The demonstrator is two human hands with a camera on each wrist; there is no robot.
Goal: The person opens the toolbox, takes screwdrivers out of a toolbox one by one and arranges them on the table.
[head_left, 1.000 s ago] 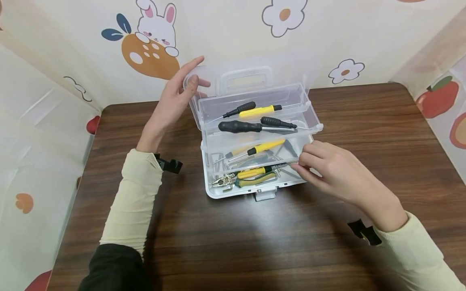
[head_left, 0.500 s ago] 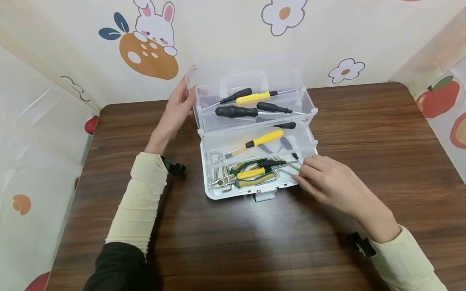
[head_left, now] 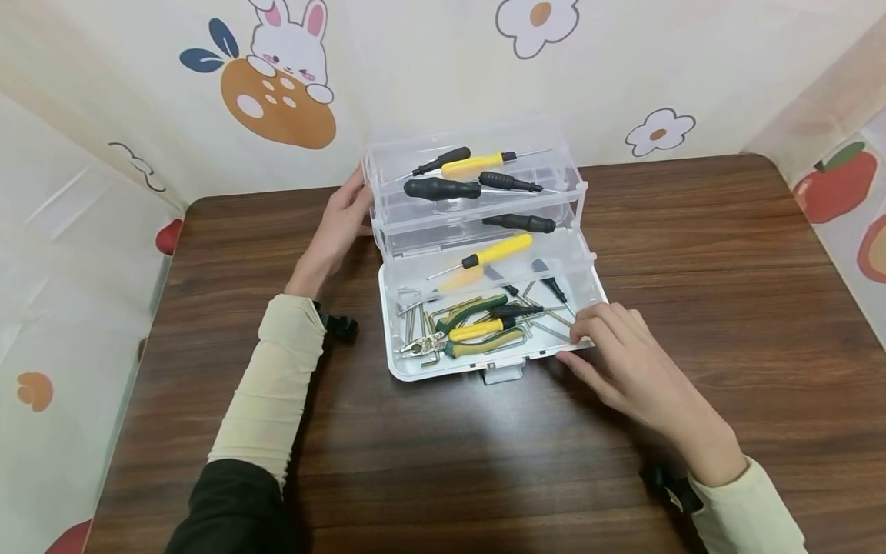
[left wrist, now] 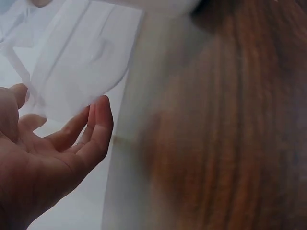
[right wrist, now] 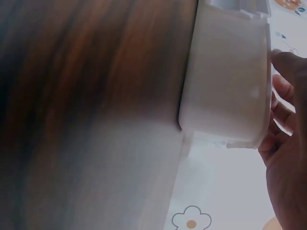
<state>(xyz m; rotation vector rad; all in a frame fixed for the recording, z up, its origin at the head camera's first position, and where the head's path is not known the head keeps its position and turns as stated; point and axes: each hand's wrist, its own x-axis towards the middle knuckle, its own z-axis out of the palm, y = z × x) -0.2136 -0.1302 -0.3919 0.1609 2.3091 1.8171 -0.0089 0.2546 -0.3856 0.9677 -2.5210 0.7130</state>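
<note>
So, on a dark wood table (head_left: 415, 477), toward the back, sat a spread-out toolbox (head_left: 432, 375): white base, cloudy see-through trays (head_left: 415, 225). The left hand (head_left: 339, 227) touched its back left side, fingers loosely bent; the right hand (head_left: 626, 358) pinched the front right rim. Inside: green-and-yellow pliers (head_left: 477, 346), black or yellow screwdrivers (head_left: 443, 189), skinny hex keys (head_left: 457, 306).

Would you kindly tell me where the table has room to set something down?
The table is bare before the toolbox, between the sleeves, and right of it, beyond the right hand. The toolbox itself is crowded with pliers and screwdrivers.
</note>
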